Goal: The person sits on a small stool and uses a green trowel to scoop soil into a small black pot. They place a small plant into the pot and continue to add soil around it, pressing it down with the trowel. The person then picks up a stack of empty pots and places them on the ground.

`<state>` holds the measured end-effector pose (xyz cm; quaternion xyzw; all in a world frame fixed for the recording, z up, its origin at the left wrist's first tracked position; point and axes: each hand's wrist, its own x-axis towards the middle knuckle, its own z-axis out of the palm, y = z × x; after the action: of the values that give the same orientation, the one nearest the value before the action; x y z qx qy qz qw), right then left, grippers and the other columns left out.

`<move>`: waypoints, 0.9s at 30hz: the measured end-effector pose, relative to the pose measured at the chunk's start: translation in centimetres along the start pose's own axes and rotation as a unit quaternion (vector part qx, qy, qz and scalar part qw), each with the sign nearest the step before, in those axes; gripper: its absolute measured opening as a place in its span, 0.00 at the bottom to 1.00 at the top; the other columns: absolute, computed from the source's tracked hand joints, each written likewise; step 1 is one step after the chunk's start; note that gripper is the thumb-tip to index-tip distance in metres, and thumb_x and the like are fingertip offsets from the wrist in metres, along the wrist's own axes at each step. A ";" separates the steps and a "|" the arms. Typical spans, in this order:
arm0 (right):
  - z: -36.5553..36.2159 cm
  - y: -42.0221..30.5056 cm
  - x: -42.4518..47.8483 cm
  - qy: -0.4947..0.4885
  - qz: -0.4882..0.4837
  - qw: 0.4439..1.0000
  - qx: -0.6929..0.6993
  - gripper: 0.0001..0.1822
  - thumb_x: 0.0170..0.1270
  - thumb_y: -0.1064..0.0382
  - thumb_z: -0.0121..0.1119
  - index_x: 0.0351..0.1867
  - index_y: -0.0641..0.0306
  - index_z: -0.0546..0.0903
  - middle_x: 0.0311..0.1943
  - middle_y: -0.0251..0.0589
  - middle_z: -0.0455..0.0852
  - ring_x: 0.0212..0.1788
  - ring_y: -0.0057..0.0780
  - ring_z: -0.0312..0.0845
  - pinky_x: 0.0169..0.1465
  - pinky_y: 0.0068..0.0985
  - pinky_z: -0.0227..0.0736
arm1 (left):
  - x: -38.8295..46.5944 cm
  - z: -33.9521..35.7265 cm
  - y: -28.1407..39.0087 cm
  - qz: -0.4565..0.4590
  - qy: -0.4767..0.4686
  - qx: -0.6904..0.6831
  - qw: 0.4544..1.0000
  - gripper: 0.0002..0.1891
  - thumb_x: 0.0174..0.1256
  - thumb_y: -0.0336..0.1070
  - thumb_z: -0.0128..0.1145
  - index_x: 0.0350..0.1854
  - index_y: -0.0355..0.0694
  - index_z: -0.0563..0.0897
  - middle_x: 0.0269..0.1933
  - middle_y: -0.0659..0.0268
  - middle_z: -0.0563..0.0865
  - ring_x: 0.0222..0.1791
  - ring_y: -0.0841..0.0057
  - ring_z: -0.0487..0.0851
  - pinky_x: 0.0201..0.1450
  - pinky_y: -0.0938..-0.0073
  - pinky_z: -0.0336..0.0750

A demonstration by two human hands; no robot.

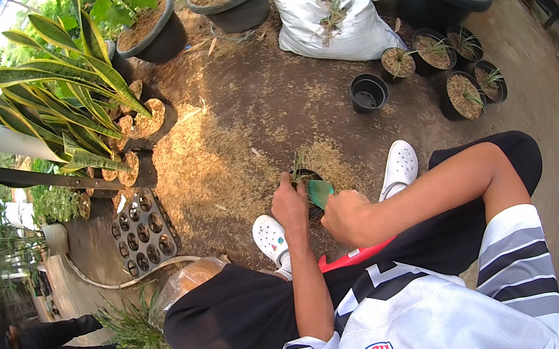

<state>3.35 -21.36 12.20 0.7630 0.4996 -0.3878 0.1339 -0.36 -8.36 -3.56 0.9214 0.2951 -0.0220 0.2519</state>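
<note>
Between my feet a small black plastic pot (315, 210) stands on the soil, mostly hidden by my hands. My left hand (289, 200) is at the pot's left rim, its fingers closed on a small green plant (299, 163) with narrow leaves. My right hand (347, 216) grips a green hand trowel (321, 193), whose blade is over the pot's right side. How full the pot is cannot be told. An empty black pot (369, 93) stands farther off. Right of it are several small pots with young plants, one of them a filled pot (464, 96).
A white woven sack (337, 17) bears loose plants. Large black planters (239, 5) line the back. Variegated snake plants (57, 89), a black pot tray (143, 231) and a hose (110, 284) are at left. A red plastic object (358, 255) lies under my right forearm. A person (65, 345) stands lower left.
</note>
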 end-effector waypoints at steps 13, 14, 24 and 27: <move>-4.8 4.7 -0.7 0.015 -0.040 0.999 0.005 0.13 0.60 0.61 0.64 0.40 0.66 0.91 0.37 0.51 0.93 0.43 0.47 0.93 0.45 0.39 0.87 | -0.4 -0.4 -1.0 0.001 0.040 -0.062 0.997 0.12 0.69 0.39 0.64 0.50 0.41 0.82 0.44 0.50 0.86 0.47 0.47 0.86 0.49 0.49 0.78; -6.3 6.0 -1.5 0.016 -0.044 0.999 0.015 0.14 0.59 0.60 0.62 0.37 0.69 0.90 0.34 0.55 0.92 0.41 0.50 0.92 0.45 0.42 0.86 | -0.5 -0.2 -0.6 0.002 0.045 -0.066 0.997 0.12 0.68 0.38 0.64 0.49 0.41 0.82 0.44 0.51 0.85 0.46 0.48 0.86 0.49 0.50 0.78; -16.4 18.4 2.2 0.010 0.040 0.976 0.212 0.20 0.73 0.58 0.59 0.61 0.65 0.84 0.29 0.44 0.89 0.30 0.33 0.87 0.36 0.35 0.80 | -1.5 -0.8 0.7 0.026 0.063 -0.094 0.993 0.11 0.60 0.26 0.67 0.43 0.39 0.81 0.48 0.56 0.84 0.44 0.52 0.87 0.44 0.52 0.80; -11.8 22.3 12.4 0.043 0.003 0.970 0.241 0.22 0.73 0.55 0.59 0.63 0.65 0.83 0.31 0.45 0.89 0.30 0.31 0.86 0.35 0.33 0.80 | -1.0 -0.6 1.0 -0.002 0.030 -0.120 0.992 0.11 0.61 0.27 0.68 0.43 0.39 0.79 0.44 0.54 0.84 0.43 0.49 0.86 0.44 0.51 0.79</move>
<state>30.57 -16.54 6.96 0.7902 0.3944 -0.4632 -0.0739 -0.67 -9.31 -2.38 0.8842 0.3050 0.0410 0.3515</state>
